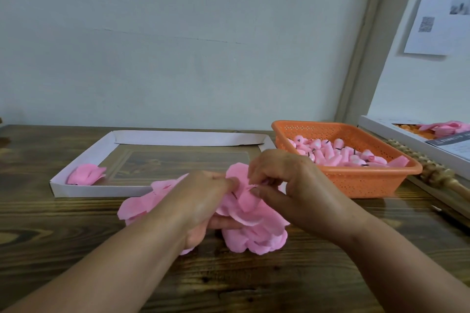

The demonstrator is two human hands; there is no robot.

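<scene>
Shallow white cardboard tray (101, 189) at back-left of dark wooden table (76, 236), small pink petal cluster (85, 174) in its front-left corner. Left hand (203, 201) curled round heap of pink fabric petals (254, 236) at table's middle; fingertips buried in heap. Right hand (287, 185) pinches one petal's edge; dark speck between thumbs too small to identify. Orange perforated plastic basket (368, 183) of pink buds (338, 154) toward right edge, near corner hidden behind right hand. White box (396, 134) at far right cut off by frame.

Pink against dark wood
Near, the petals (254, 234) are showing pink; at right the basket (368, 185) is glowing orange with dotted holes, around pink buds (338, 155); the left tray (101, 189) is looking white, the table (254, 284) running dark brown grain.
</scene>
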